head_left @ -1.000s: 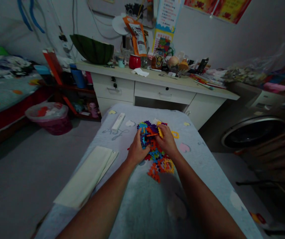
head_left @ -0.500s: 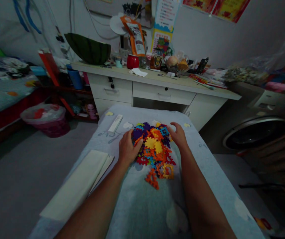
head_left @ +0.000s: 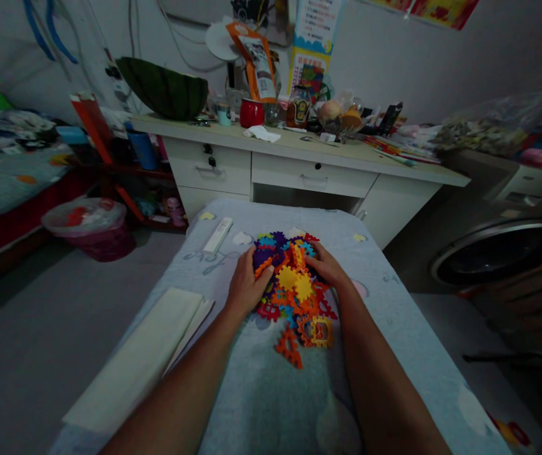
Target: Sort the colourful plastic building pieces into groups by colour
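Observation:
A heap of colourful interlocking plastic pieces [head_left: 292, 282] lies on a table covered with a pale blue cloth [head_left: 271, 392]. My left hand [head_left: 245, 285] presses against the heap's left side, fingers curled onto the pieces. My right hand [head_left: 326, 268] cups the heap from the right, its fingertips buried among the pieces. Some orange and yellow pieces [head_left: 305, 335] trail out of the heap toward me, between my forearms.
A folded cream cloth [head_left: 143, 357] lies at the table's left edge and a white bar-shaped object [head_left: 218, 235] at its far left. Beyond stands a cluttered white desk [head_left: 299, 165]. A washing machine [head_left: 503, 253] is at the right and a pink bin [head_left: 90, 226] on the floor at the left.
A second ago both hands held pieces together above the heap. They then spread to the heap's sides and have now closed in against it, the right hand moving left into the pieces.

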`<state>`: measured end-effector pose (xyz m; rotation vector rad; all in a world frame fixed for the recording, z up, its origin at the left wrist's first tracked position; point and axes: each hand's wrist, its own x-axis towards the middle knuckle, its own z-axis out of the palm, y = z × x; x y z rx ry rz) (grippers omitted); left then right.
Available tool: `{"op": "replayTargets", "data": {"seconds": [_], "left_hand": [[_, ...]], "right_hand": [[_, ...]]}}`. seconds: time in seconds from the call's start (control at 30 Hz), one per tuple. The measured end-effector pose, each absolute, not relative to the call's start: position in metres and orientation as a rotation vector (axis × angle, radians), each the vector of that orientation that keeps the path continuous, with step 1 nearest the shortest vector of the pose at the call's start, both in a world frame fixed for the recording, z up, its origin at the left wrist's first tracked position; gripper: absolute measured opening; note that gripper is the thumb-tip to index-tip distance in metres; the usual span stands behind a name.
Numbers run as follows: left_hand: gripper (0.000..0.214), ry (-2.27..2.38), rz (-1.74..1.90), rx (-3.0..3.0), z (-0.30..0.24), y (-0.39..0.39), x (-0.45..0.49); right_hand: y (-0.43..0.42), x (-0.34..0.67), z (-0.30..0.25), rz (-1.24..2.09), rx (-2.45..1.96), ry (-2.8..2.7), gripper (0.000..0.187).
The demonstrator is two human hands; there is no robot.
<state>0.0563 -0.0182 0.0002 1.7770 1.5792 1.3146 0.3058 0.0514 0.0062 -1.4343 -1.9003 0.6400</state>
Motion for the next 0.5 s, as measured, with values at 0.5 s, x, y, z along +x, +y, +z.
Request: {"op": "replayTargets", "data": {"seconds": [0.5], "left_hand": [[0.077, 1.499, 1.406, 1.616, 0.002, -0.016, 0.062]], "right_hand": [[0.033, 0.264, 0.05, 1.17, -1.034, -1.747, 0.047]]}}
